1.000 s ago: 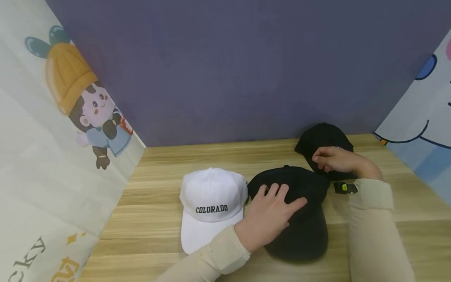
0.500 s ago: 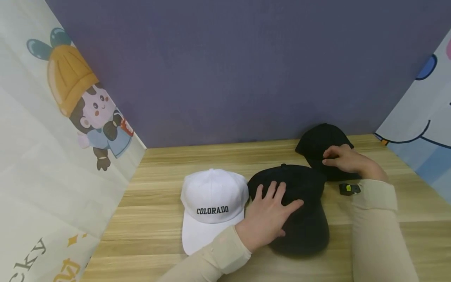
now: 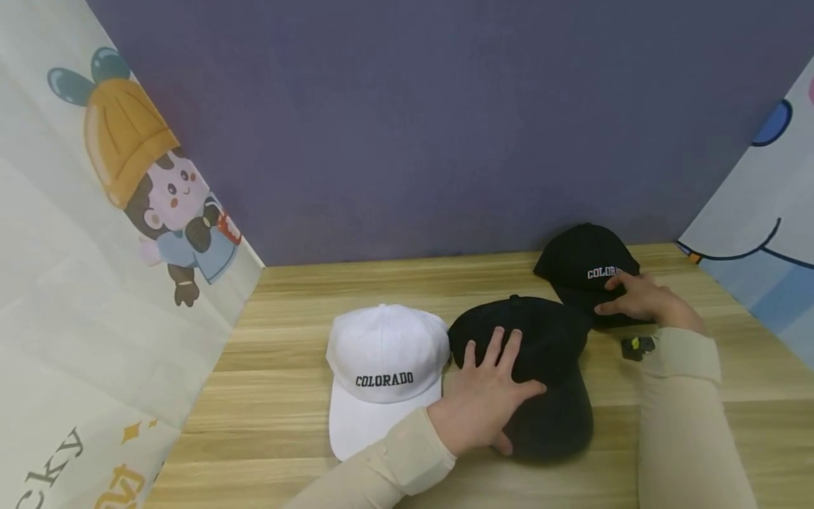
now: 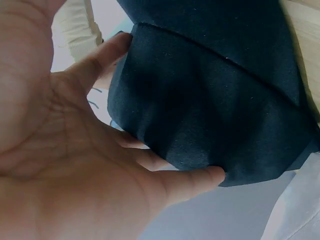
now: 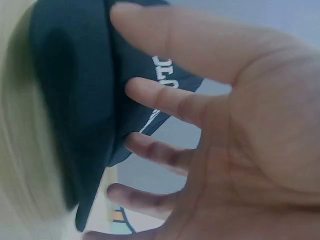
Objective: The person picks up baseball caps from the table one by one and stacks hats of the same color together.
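Note:
A plain-fronted black baseball cap [image 3: 556, 410] lies in the middle of the table, brim toward me. My left hand [image 3: 486, 403] is over its left side with fingers spread; in the left wrist view some fingertips touch the crown. Behind it to the right, a second black cap [image 3: 575, 254] carries white COLORADO lettering, partly covered by my right hand [image 3: 639, 297]. That hand's fingers are spread and slightly bent at the lettered cap's front. Whether they touch it, I cannot tell. Left of the front black cap sits a white cap [image 3: 381, 346] with dark COLORADO lettering.
The wooden table [image 3: 280, 339] ends at a dark purple-grey back panel [image 3: 407, 127]. A white sheet with a cartoon figure [image 3: 184, 184] hangs on the left, and another printed sheet [image 3: 782, 205] on the right. A small black device [image 3: 636, 346] is at the right cuff.
My right hand has moved rightward across the rear black cap, uncovering part of its lettering. My left hand's fingers have spread a little wider; the front black cap has barely shifted.

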A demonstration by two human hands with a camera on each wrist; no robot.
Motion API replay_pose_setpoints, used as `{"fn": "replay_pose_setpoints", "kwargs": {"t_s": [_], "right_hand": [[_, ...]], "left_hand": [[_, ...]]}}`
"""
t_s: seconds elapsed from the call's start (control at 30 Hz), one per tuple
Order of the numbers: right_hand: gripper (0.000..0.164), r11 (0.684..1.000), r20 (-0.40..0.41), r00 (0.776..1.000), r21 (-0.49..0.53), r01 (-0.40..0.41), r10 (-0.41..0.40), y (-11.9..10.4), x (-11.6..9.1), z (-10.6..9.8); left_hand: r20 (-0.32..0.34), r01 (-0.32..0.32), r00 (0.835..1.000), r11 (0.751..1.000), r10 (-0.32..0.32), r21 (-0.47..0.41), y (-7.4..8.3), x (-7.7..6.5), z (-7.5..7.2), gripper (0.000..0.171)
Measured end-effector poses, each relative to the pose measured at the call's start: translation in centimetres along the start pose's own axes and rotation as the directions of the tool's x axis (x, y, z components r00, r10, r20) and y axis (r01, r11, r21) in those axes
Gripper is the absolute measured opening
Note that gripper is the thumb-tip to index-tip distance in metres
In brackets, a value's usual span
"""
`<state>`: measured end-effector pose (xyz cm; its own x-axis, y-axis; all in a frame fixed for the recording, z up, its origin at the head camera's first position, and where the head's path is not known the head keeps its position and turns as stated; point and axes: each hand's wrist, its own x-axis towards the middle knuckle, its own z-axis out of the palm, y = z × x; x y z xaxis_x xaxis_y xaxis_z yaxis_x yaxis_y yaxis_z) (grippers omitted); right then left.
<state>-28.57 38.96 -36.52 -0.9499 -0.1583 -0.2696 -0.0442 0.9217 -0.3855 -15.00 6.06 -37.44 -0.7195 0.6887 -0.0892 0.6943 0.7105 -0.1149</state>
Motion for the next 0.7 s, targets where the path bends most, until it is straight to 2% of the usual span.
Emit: {"fn": "replay_pose_setpoints", "kwargs": {"t_s": [0.17, 0.4, 0.7], "right_hand": [[0.077, 1.000, 0.053, 0.999, 0.016, -0.001, 0.000, 0.6, 0.2, 0.4], [0.082, 0.999, 0.054, 0.998, 0.015, -0.034, 0.033, 0.8, 0.3, 0.8], [0.090, 0.998, 0.047, 0.997, 0.013, -0.056, 0.055, 1.3, 0.4, 1.7]], "left_hand": [[-0.006, -0.028, 1.000, 0.999, 0.028, -0.022, -0.1, 0.3, 0.3, 0.097], [-0.044, -0.063, 0.997, 0.998, 0.062, -0.024, -0.1, 0.3, 0.6, 0.095], [-0.059, -0.061, 0.996, 0.998, 0.061, -0.001, 0.3, 0.4, 1.2, 0.102]]}}
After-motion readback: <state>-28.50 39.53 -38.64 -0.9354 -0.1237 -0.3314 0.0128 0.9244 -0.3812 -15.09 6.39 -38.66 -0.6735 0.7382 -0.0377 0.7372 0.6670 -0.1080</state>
